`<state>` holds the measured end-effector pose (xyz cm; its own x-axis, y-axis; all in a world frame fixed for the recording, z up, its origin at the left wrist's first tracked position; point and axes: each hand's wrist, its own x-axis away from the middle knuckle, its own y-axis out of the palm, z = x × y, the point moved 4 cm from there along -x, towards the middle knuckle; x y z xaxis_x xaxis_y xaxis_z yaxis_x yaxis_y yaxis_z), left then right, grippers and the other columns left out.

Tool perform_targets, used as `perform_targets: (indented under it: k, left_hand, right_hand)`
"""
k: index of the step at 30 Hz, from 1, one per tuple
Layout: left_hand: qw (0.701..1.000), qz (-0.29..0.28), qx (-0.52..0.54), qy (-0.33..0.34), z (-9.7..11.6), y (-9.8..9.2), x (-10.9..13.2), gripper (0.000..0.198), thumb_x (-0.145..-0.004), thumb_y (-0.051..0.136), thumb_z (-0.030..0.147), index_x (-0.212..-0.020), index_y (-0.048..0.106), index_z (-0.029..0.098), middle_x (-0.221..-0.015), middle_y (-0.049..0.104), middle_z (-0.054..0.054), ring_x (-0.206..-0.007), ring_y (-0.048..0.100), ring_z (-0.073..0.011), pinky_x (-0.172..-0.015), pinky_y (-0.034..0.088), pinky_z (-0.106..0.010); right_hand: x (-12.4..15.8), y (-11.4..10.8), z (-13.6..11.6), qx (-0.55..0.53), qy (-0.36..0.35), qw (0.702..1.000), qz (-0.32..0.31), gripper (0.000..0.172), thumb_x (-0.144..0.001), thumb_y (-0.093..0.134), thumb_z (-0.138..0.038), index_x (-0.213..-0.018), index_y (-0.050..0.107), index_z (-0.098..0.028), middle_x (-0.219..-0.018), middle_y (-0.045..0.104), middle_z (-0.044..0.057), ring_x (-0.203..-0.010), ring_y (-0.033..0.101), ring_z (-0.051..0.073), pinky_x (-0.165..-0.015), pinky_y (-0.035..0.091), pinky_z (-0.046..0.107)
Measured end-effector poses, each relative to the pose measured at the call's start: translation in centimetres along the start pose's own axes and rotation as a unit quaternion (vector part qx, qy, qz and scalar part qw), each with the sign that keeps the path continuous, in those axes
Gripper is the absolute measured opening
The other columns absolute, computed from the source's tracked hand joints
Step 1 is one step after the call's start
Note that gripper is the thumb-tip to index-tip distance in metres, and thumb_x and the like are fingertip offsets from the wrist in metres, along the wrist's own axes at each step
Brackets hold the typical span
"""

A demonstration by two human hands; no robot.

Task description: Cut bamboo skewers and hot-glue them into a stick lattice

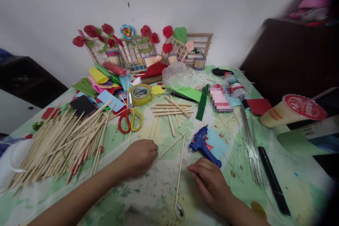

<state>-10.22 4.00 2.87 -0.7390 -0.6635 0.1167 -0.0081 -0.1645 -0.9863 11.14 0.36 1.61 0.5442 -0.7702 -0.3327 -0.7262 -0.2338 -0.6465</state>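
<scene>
My left hand [141,157] is closed, knuckles up, low over the table. At its fingertips is the lower end of a slanting wooden stick [169,149]; the grip itself is partly hidden. A second wooden stick [180,171] lies nearly lengthwise between my hands, its top close to the first stick's upper end. My right hand [208,182] is curled, thumb and fingers together, to the right of that stick, with nothing visible in it. Just beyond it lies a blue glue gun [200,141], partly on a light blue paper sheet [218,143]. Crossed wooden sticks [172,109] lie farther back.
A big heap of wooden sticks [58,144] covers the left side. Scissors [129,116], a tape roll [140,94] and coloured paper [97,75] lie behind. Thin wires [250,148], a black rod [274,180] and a sealed cup [288,111] are right. Stick trellises with paper flowers [137,49] lean on the wall.
</scene>
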Motion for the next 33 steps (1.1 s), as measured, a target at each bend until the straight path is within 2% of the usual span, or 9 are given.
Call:
perform_targets:
  k: [3, 5, 7, 10, 15, 22, 26, 29, 33]
  left_hand:
    - [0.990, 0.036, 0.040, -0.131, 1.4, 0.0, -2.2, 0.021, -0.086, 0.037, 0.030, -0.081, 0.053, 0.018, -0.080, 0.058, -0.007, -0.077, 0.055, -0.0205, -0.065, 0.042, -0.031]
    - [0.985, 0.034, 0.046, -0.166, 2.5, 0.2, -4.3, 0.033, -0.083, 0.040, 0.047, -0.085, 0.053, 0.017, -0.083, 0.058, -0.009, -0.078, 0.057, -0.0234, -0.064, 0.043, -0.032]
    - [0.979, 0.019, 0.043, -0.200, 3.2, 0.4, -6.0, 0.036, -0.080, 0.044, 0.049, -0.090, 0.053, 0.016, -0.086, 0.059, -0.010, -0.079, 0.059, -0.0252, -0.062, 0.045, -0.033]
    - [0.973, -0.004, 0.038, -0.229, 3.5, 0.5, -7.2, 0.029, -0.081, 0.044, 0.040, -0.094, 0.053, 0.015, -0.087, 0.060, -0.011, -0.078, 0.061, -0.0257, -0.061, 0.047, -0.034]
    - [0.975, -0.019, 0.030, -0.221, 3.3, 0.6, -6.7, 0.018, -0.078, 0.040, 0.022, -0.085, 0.055, 0.016, -0.087, 0.060, -0.010, -0.072, 0.063, -0.0246, -0.058, 0.047, -0.033]
    - [0.969, -0.047, 0.056, -0.237, 2.1, 0.7, -5.4, 0.031, -0.071, 0.037, 0.007, -0.096, 0.054, 0.014, -0.082, 0.064, -0.012, -0.074, 0.062, -0.0254, -0.060, 0.044, -0.032]
    - [0.969, -0.076, 0.130, -0.197, 1.3, -1.1, -3.5, 0.019, -0.073, 0.041, 0.013, -0.080, 0.058, 0.016, -0.078, 0.063, -0.009, -0.072, 0.059, -0.0219, -0.059, 0.039, -0.028]
    - [0.960, -0.096, 0.241, -0.100, 0.9, -3.5, -1.8, 0.012, -0.075, 0.046, 0.019, -0.075, 0.057, 0.018, -0.072, 0.059, -0.003, -0.066, 0.052, -0.0161, -0.057, 0.036, -0.024]
    - [0.914, -0.095, 0.393, 0.017, 0.4, -6.7, -1.1, 0.011, -0.081, 0.046, 0.025, -0.080, 0.055, 0.018, -0.076, 0.053, 0.000, -0.071, 0.047, -0.0132, -0.064, 0.036, -0.022]
  right_hand:
    - [-0.1, 0.4, -0.2, 0.014, 0.008, 1.000, -0.016, 0.021, -0.084, 0.042, -0.010, -0.098, 0.057, -0.016, -0.075, 0.059, 0.006, -0.072, 0.050, 0.018, -0.064, 0.040, 0.031]
    - [-0.2, 0.6, -0.4, 0.022, 0.005, 0.999, -0.023, 0.022, -0.083, 0.041, -0.009, -0.098, 0.057, -0.016, -0.075, 0.058, 0.007, -0.072, 0.050, 0.018, -0.064, 0.039, 0.031]
    - [-0.1, 0.8, -0.7, 0.022, -0.005, 0.999, -0.024, 0.024, -0.082, 0.041, -0.008, -0.099, 0.056, -0.016, -0.075, 0.058, 0.007, -0.072, 0.050, 0.018, -0.063, 0.038, 0.031]
    - [0.2, 0.9, -1.0, 0.017, -0.021, 0.999, -0.021, 0.026, -0.080, 0.042, -0.007, -0.100, 0.055, -0.017, -0.076, 0.059, 0.006, -0.072, 0.050, 0.018, -0.064, 0.039, 0.031]
    - [0.3, 0.8, -1.1, 0.019, -0.025, 0.999, -0.014, 0.026, -0.080, 0.043, -0.007, -0.100, 0.055, -0.018, -0.074, 0.058, 0.006, -0.071, 0.051, 0.018, -0.063, 0.039, 0.030]
    - [-0.1, 0.5, -1.3, 0.040, -0.063, 0.997, -0.003, 0.026, -0.076, 0.042, -0.007, -0.097, 0.056, -0.016, -0.071, 0.059, 0.007, -0.067, 0.051, 0.017, -0.059, 0.040, 0.028]
    - [-0.6, 0.2, -2.2, 0.064, -0.109, 0.992, -0.007, 0.025, -0.076, 0.042, -0.008, -0.094, 0.056, -0.016, -0.068, 0.059, 0.005, -0.063, 0.051, 0.016, -0.056, 0.039, 0.027]
    - [-1.6, -0.7, -3.7, 0.075, -0.145, 0.987, -0.014, 0.025, -0.078, 0.043, -0.008, -0.098, 0.055, -0.017, -0.069, 0.060, 0.004, -0.064, 0.052, 0.016, -0.058, 0.041, 0.027]
    - [-5.0, -3.3, -5.1, 0.146, -0.105, 0.983, 0.024, 0.034, -0.083, 0.043, -0.011, -0.117, 0.047, -0.015, -0.097, 0.060, 0.012, -0.089, 0.053, 0.021, -0.076, 0.045, 0.036]
